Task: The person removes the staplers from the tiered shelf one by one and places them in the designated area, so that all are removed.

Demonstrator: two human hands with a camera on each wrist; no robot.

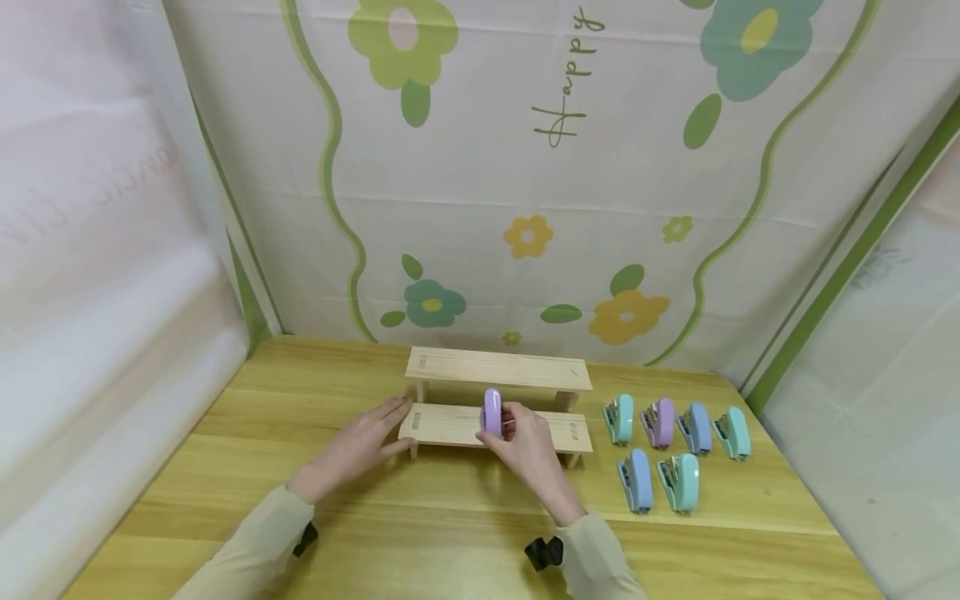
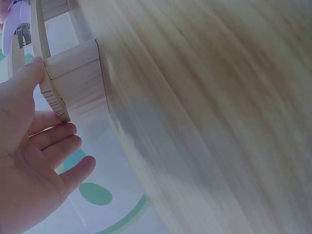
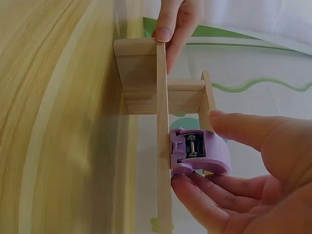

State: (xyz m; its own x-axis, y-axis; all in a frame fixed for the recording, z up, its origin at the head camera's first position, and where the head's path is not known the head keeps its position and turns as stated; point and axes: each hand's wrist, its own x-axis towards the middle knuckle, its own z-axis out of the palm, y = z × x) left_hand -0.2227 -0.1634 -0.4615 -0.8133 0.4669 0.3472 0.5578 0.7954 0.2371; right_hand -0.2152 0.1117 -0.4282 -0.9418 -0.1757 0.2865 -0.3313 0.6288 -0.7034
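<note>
A purple stapler [image 3: 214, 156] stands on the lower board [image 1: 450, 425] of a two-step wooden stand. My right hand [image 1: 528, 442] pinches it, with the thumb on one side and fingers on the other. In the right wrist view its base meets the board. At the stand's left end, my left hand [image 1: 367, 437] holds the lower board's end between thumb and index finger. The other left fingers [image 2: 80, 170] extend past the board, touching nothing visible. Behind and higher is the stand's upper board [image 1: 495, 368], bare on top.
Right of the stand, several staplers stand in two rows on the wooden table [image 1: 420, 542]: a teal stapler [image 1: 619, 419], a purple one [image 1: 659, 422] and a blue one [image 1: 636, 481] among them. A flowered cloth [image 1: 465, 167] hangs behind, with more cloth at both sides.
</note>
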